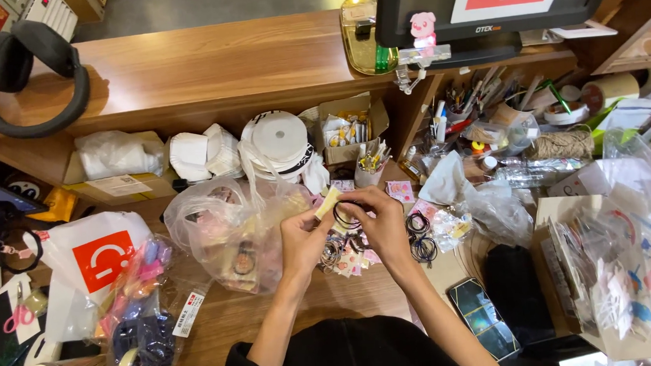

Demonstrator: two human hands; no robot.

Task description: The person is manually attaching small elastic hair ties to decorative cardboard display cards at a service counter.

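My left hand (304,240) and my right hand (380,224) meet over the middle of the cluttered desk. Together they hold a small pale yellow card (328,202) and a thin black elastic loop (346,216); the left pinches the card, the right's fingers are on the loop. Just below the hands lies a heap of small decorated hair ties and cards (348,257). More black loops (419,235) lie to the right of my right hand.
A clear plastic bag (229,235) of small goods sits left of my hands, a white bag with a red square (95,262) further left. A phone (483,317) lies at the lower right. Ribbon spools (278,137), a cardboard box (346,127), headphones (24,75) and a monitor (479,8) stand behind.
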